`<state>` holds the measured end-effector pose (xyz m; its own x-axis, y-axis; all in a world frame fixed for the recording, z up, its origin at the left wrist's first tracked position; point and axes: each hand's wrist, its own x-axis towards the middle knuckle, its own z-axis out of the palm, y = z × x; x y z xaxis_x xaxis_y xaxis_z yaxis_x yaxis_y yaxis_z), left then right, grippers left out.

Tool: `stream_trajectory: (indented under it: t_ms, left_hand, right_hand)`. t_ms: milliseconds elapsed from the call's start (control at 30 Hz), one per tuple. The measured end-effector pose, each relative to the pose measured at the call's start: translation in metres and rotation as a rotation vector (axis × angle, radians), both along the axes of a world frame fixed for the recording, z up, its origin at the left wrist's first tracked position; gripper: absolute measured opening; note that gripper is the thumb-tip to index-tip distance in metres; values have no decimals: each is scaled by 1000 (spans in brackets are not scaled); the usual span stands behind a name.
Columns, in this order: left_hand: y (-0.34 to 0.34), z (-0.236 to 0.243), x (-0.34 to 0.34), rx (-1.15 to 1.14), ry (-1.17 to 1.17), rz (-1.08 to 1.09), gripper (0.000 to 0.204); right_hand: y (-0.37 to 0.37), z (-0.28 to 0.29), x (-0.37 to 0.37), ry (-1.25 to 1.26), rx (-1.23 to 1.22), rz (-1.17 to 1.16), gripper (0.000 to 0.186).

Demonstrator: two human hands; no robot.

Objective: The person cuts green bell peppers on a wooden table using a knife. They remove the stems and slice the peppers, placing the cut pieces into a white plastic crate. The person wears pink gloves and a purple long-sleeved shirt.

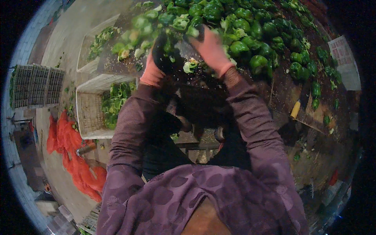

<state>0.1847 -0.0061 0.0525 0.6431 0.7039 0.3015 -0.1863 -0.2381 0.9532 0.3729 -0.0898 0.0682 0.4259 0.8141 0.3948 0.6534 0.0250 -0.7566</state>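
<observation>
Both my hands wear coral gloves with dark palms and fingers, and are held over the table of green peppers. My left hand (pixel 153 64) curls around a green pepper (pixel 168 49), its dark fingers partly lost in shadow. A little to the right, my right hand (pixel 208 46) pinches a pale green pepper piece (pixel 192 31) between thumb and fingers. Just below them a cut pepper core (pixel 190 65) lies on the dark tabletop among scattered seeds. Whole green peppers (pixel 244 27) are heaped beyond and to the right of my right hand.
At my left a white plastic crate (pixel 88 88) contains green pepper pieces; another crate (pixel 83 58) stands beyond it. Stacked grey crates (pixel 39 87) and red net bags (pixel 64 135) occupy the floor farther left. A yellow-handled tool (pixel 295 110) lies at the table's right.
</observation>
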Motion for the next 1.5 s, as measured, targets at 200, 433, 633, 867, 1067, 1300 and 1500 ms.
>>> stream_trajectory:
  t_ms: [200, 433, 633, 867, 1067, 1300, 1500]
  left_hand:
    - [32, 46, -83, 326, 292, 370, 43]
    - [1, 72, -150, 515, 993, 783, 49]
    - [-37, 55, -22, -112, 309, 229, 44]
    - [-14, -13, 36, -104, 36, -213, 55]
    - [-25, 25, 20, 292, 280, -247, 52]
    - [-13, -45, 14, -63, 108, -17, 52]
    - [-33, 3, 4, 197, 178, 35, 49]
  right_hand:
    - [-53, 29, 39, -741, -622, 74, 34]
    - [-52, -30, 50, -858, -477, 27, 37]
    - [-45, 2, 29, -344, -285, -33, 72]
    - [-49, 34, -11, 10, -32, 357, 44]
    - [-43, 37, 3, 53, -267, 611, 46]
    - [-49, 46, -39, -347, -189, 311, 47]
    - [-35, 48, -36, -300, -123, 448, 44]
